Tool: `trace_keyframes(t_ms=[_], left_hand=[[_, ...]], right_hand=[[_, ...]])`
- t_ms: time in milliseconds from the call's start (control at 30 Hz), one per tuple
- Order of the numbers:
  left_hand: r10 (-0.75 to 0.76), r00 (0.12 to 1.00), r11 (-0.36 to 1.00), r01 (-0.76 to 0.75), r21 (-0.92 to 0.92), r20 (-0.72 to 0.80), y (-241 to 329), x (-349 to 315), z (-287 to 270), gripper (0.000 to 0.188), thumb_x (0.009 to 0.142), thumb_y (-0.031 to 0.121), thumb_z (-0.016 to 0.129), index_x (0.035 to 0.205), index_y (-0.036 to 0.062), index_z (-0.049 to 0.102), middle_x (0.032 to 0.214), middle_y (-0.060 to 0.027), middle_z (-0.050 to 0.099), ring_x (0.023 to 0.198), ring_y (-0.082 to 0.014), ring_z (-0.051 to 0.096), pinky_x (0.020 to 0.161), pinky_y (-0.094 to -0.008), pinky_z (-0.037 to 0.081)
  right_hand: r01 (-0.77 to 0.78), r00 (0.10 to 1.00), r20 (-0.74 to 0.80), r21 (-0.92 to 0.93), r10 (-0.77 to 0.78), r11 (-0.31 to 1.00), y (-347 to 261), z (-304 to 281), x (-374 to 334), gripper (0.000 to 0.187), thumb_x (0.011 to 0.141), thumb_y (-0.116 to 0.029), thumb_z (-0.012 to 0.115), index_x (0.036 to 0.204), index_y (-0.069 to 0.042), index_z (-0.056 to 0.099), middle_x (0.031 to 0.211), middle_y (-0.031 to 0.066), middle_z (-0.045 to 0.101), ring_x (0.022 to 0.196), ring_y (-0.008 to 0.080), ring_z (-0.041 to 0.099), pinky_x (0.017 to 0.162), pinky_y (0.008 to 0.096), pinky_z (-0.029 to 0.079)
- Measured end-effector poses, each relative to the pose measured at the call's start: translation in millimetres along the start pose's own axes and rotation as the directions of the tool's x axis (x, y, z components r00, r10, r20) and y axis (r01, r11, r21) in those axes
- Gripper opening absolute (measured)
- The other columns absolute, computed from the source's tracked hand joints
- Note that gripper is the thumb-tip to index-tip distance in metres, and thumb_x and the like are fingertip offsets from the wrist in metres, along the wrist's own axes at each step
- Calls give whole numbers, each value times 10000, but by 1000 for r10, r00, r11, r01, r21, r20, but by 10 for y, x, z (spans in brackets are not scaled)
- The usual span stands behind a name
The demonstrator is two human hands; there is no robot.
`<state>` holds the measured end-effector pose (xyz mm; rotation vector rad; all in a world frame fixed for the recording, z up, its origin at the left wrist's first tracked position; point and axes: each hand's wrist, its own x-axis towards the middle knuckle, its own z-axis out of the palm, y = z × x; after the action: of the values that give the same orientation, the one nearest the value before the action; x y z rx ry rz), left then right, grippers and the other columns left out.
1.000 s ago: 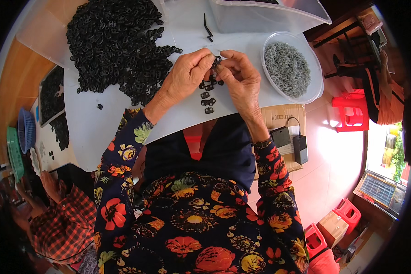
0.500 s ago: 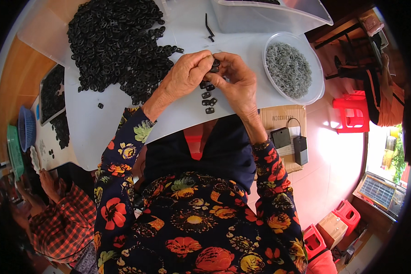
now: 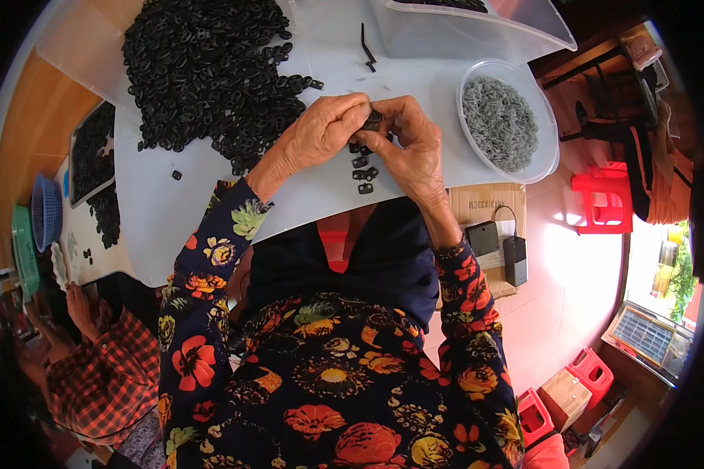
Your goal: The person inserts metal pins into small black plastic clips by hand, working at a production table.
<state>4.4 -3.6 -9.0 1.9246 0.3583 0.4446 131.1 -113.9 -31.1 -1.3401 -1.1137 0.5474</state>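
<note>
Bare white table [image 3: 211, 195] near me, big black pile [image 3: 203, 70] far left, grey bowl [image 3: 504, 121] right. My left hand [image 3: 321, 133] and right hand [image 3: 411, 144] pinch one small black piece [image 3: 373, 120] together, fingers curled tight.

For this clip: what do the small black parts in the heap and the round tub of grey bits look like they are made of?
The heap of small black ring-shaped parts looks like moulded plastic: uniform black with a slight sheen. The round clear tub looks like thin translucent plastic, since its contents show through the wall. The small grey pieces inside could be metal or grey plastic; they are too small to tell.
</note>
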Motion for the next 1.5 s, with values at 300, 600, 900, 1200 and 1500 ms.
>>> trace_keyframes(t_ms=[300, 600, 900, 1200, 1500], left_hand=[[22, 1000, 1000, -22, 6, 4, -31, -16, 19, 318, 961, 280, 424, 821, -5, 430, 646, -46, 356, 599, -144, 332, 546, -298, 341], [49, 998, 999, -49, -1, 40, -64, -7, 10, 295, 942, 255, 426, 796, -1, 406, 641, -67, 357, 597, -173, 332, 553, -310, 346], [39, 998, 999, -39, 7, 53, -41, -8, 9, 306, 933, 277, 433, 802, 2, 405, 638, -66, 349, 596, -180, 326, 556, -321, 346], [70, 996, 997, -71, 9, 60, -63, -1, 22, 318, 939, 292, 425, 815, -1, 417, 636, -63, 357, 596, -173, 339, 558, -320, 358], [57, 998, 998, -56, -8, 41, -36, -6, 63, 333, 951, 302, 413, 821, -4, 416, 647, -71, 381, 597, -176, 369, 577, -307, 385]], right_hand=[[46, 999, -15, -106, -48, 993, -40, 10, -2, 329, 676, -77, 806, 911, -18, 584, 665, 32, 565, 583, 96, 519, 572, 253, 459], [26, 1000, 3, -189, -26, 982, -114, 0, -21, 311, 688, -71, 793, 880, -16, 554, 653, 45, 557, 576, 120, 529, 567, 262, 462], [38, 999, 0, -190, -39, 981, -80, -3, -23, 313, 689, -71, 796, 879, -9, 554, 643, 49, 549, 571, 116, 523, 561, 258, 460], [51, 998, -32, -150, -56, 987, -53, 9, -41, 280, 695, -45, 787, 854, -6, 560, 637, 44, 551, 568, 97, 515, 555, 248, 458], [82, 994, -62, -155, -93, 984, -107, 9, -48, 247, 712, -27, 766, 843, -8, 557, 644, 45, 588, 566, 85, 526, 556, 243, 462]])
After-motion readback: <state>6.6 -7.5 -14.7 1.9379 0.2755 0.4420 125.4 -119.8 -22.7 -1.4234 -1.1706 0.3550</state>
